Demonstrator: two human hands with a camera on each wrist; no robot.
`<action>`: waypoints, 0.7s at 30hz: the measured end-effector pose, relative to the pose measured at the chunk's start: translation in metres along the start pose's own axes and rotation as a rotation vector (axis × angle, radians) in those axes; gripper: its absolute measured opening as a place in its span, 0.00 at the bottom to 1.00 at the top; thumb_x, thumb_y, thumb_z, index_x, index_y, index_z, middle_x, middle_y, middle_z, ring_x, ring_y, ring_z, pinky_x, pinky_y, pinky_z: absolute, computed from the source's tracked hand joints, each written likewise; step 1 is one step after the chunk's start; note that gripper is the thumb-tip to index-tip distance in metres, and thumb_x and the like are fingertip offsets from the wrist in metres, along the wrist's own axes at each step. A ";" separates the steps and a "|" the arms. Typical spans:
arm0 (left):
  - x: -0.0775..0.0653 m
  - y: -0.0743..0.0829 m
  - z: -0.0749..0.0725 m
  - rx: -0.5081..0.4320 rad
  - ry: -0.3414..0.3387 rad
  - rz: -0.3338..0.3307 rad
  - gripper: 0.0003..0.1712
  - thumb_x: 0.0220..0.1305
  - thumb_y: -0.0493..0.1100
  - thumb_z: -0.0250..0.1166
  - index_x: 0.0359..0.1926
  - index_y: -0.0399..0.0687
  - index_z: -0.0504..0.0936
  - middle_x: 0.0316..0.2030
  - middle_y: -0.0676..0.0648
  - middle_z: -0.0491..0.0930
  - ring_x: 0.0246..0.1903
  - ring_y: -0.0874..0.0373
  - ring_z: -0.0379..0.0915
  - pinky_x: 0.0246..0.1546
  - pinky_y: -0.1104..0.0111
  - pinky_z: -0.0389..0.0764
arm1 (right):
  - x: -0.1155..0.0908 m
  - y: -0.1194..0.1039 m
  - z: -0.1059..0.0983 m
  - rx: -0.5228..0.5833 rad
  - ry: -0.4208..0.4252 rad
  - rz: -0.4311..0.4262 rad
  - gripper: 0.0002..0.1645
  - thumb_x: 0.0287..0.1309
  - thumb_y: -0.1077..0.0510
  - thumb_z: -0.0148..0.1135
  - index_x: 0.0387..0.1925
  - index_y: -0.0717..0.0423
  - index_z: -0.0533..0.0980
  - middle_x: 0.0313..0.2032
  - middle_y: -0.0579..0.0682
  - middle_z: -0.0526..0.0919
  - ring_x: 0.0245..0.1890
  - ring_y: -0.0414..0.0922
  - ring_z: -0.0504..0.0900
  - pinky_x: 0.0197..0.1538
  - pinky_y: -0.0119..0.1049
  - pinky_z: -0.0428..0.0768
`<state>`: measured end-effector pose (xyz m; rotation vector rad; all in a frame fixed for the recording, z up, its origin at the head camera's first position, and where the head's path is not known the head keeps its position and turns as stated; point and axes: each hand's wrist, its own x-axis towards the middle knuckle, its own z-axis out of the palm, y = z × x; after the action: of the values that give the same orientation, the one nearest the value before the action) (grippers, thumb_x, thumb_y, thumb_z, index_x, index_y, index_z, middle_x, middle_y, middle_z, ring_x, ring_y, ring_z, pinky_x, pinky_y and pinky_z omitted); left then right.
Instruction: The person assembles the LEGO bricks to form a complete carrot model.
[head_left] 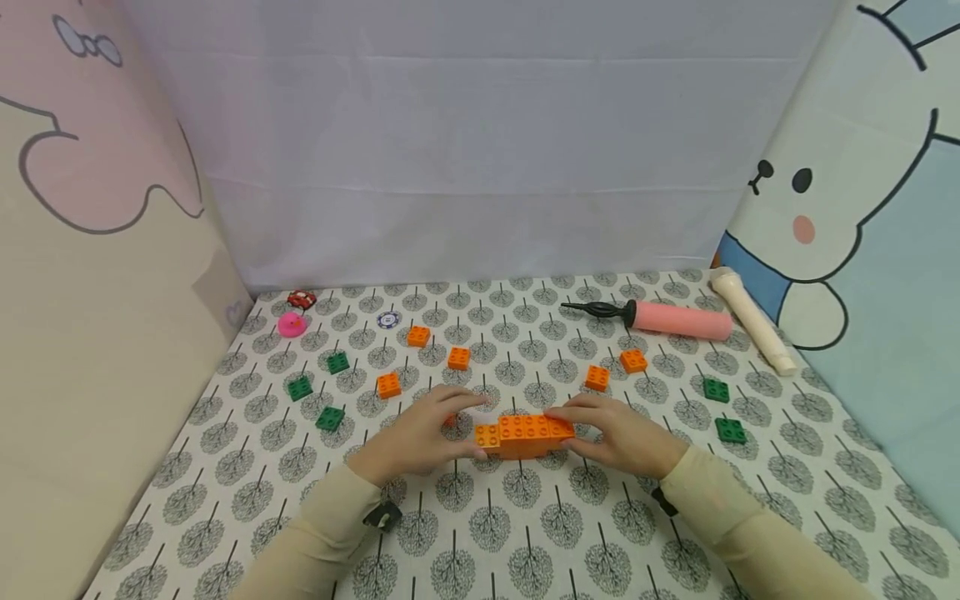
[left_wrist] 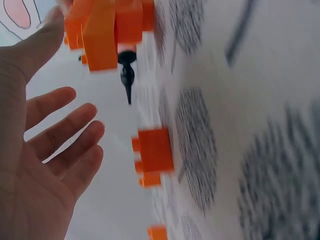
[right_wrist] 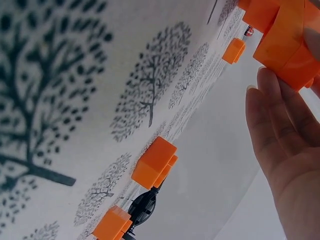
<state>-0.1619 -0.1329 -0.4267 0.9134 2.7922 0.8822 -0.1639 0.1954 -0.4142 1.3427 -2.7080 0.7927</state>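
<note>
In the middle of the table is a block of joined orange toy building bricks (head_left: 525, 428), with a lower studded step at its left end. My right hand (head_left: 618, 433) grips its right end between thumb and fingers. At the stepped end my left hand (head_left: 423, 433) is spread, its thumb close to the bricks; whether it touches them I cannot tell. In the left wrist view the left fingers (left_wrist: 65, 135) stand apart from the bricks. The right wrist view shows the right fingers (right_wrist: 280, 110) against the underside. A loose orange brick (head_left: 450, 419) is partly hidden by the left hand.
Several loose orange bricks (head_left: 459, 358) and green bricks (head_left: 330, 418) lie around on the tree-patterned cloth (head_left: 487, 517). Far left are a red toy car (head_left: 302, 299), a pink rubber duck (head_left: 292, 324) and a poker chip (head_left: 387, 320). A pink pump (head_left: 682, 321) and white tube (head_left: 753, 321) lie far right.
</note>
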 end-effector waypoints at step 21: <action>-0.004 -0.037 -0.009 0.054 0.000 -0.172 0.26 0.61 0.42 0.71 0.61 0.44 0.80 0.61 0.42 0.76 0.61 0.46 0.71 0.65 0.53 0.73 | 0.000 -0.001 -0.001 -0.005 -0.016 0.008 0.28 0.62 0.55 0.67 0.64 0.53 0.75 0.53 0.46 0.81 0.49 0.41 0.79 0.51 0.39 0.84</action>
<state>-0.1804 -0.1637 -0.4395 0.6659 2.8541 0.7859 -0.1639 0.1953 -0.4128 1.3448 -2.7271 0.7781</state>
